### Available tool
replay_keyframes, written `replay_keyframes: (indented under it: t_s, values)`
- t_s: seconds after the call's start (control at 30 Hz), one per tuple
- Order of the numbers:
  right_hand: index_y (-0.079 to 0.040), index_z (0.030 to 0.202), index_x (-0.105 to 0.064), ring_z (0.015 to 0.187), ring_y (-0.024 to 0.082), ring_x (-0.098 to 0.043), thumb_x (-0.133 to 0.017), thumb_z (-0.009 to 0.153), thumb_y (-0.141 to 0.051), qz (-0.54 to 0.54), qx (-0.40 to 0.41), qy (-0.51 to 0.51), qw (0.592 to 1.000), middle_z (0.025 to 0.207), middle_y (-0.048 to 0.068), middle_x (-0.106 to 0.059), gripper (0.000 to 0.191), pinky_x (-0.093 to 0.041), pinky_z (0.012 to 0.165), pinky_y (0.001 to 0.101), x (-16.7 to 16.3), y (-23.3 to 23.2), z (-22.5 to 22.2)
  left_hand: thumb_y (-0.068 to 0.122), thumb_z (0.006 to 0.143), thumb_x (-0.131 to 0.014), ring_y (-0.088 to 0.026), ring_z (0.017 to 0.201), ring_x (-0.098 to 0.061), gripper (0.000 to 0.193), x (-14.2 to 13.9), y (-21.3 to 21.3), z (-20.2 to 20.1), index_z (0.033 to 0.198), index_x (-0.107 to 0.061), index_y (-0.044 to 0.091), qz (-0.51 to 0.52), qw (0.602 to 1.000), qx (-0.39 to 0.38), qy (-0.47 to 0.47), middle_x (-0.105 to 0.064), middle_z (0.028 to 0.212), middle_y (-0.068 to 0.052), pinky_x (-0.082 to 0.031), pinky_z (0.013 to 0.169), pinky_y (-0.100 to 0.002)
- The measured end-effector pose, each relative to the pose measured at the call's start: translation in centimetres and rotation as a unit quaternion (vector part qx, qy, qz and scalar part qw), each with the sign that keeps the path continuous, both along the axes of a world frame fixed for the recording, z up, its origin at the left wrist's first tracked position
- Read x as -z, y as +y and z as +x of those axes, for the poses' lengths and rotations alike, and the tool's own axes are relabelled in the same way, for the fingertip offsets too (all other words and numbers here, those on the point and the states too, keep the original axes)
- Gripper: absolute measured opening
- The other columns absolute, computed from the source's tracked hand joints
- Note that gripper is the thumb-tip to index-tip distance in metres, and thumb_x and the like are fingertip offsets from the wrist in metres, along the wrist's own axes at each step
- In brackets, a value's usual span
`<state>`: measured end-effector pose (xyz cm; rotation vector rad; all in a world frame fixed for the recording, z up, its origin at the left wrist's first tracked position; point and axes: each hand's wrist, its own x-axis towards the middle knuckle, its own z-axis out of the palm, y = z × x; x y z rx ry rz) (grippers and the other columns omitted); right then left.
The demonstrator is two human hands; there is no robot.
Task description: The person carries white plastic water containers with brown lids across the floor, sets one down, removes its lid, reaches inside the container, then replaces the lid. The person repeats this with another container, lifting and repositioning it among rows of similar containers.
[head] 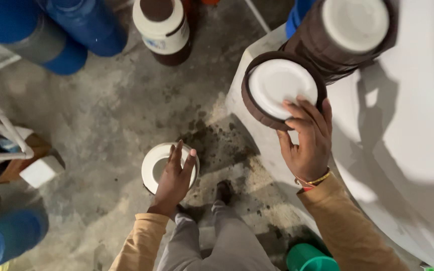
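The person stands on a stained concrete floor (pixel 116 115) and looks straight down; grey trousers and one dark shoe (pixel 223 191) show at the bottom of the view.

The right hand (pixel 307 140) rests on a round brown lid (pixel 280 90) with a white flat top. The fingertips lie on the lower right part of this white face and the thumb goes down along the brown rim, so the hand is closed lightly on the edge of the lid. The lid sits on the shoulder of a large white tank (pixel 403 150), touching a stack of similar brown lids (pixel 350 35) that stands just behind it.

The left hand (pixel 174 178) holds a white ring-shaped piece (pixel 156 163) (it looks like a lid or a collar with a round opening in the middle, I cannot tell which). The fingers spread over its right side and the thumb lies at the edge, so the hand grips it. It hangs above the floor, in front of the legs.

As I judge it, one lid is separated from the stack and one white piece is in hand, while the stack is still tall, so most of the lids are not yet handled.

Around are blue barrels (pixel 51 35) at the top left, a brown and white container (pixel 164 30) at the top middle, a green bucket (pixel 307 258) near the right sleeve, and a white rack (pixel 6 135) at the left.
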<state>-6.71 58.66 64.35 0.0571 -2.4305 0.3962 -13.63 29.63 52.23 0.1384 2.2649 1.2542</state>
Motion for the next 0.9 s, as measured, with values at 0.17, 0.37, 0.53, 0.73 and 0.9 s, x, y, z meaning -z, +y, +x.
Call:
replay_keyframes:
  t_s: [0.17,0.37,0.53,0.73,0.9]
  values:
    - [-0.003,0.108,-0.051,0.113,0.034,-0.07,-0.082,0.087,-0.008,-0.199,-0.022,-0.135,0.971,0.119,0.015,-0.071,0.038,-0.056,0.095,0.041,5.3,-0.7,0.1,0.055,0.1,-0.051,-0.046,0.151,-0.027,0.077,2.6,-0.6,2.0,0.154,-0.039,0.001,-0.013,1.0,-0.021,0.005,-0.035,0.155,-0.037,-0.029,0.119,-0.045]
    - [-0.001,0.106,-0.068,0.087,0.031,-0.073,-0.095,0.076,-0.03,-0.219,0.136,-0.276,0.926,0.096,0.014,-0.074,0.049,-0.058,0.077,0.0402,13.9,3.5,-3.1,0.054,0.101,-0.05,-0.047,0.151,-0.028,0.074,4.9,-1.7,3.8,0.153,-0.04,0.0,-0.02,0.999,-0.026,-0.012,-0.038,0.153,-0.038,-0.029,0.119,-0.046]
    - [-0.002,0.095,-0.067,0.082,0.033,-0.074,-0.097,0.071,-0.035,-0.137,0.107,-0.261,0.95,0.091,0.016,-0.074,0.05,-0.059,0.074,0.0411,16.1,4.5,-2.1,0.053,0.1,-0.051,-0.046,0.15,-0.03,0.072,5.9,-2.7,5.2,0.15,-0.045,0.002,-0.027,0.998,-0.055,-0.029,-0.041,0.152,-0.036,-0.032,0.117,-0.046]
    - [-0.005,0.104,-0.067,0.082,0.037,-0.071,-0.093,0.081,-0.029,-0.039,0.192,-0.282,0.939,0.091,0.016,-0.075,0.042,-0.057,0.075,0.0454,15.9,2.9,-0.7,0.051,0.1,-0.053,-0.046,0.147,-0.036,0.068,7.5,-3.3,6.5,0.145,-0.051,0.0,-0.049,0.996,-0.065,-0.021,-0.048,0.148,-0.034,-0.036,0.114,-0.046]
    - [-0.004,0.094,-0.063,0.074,0.021,-0.07,-0.091,0.078,-0.021,-0.256,0.094,-0.355,0.894,0.083,0.007,-0.074,0.037,-0.056,0.068,0.0362,16.8,1.7,0.2,0.044,0.101,-0.056,-0.046,0.14,-0.044,0.059,8.2,-3.8,7.6,0.139,-0.056,-0.001,-0.055,0.996,-0.073,-0.007,-0.055,0.141,-0.031,-0.04,0.109,-0.047]
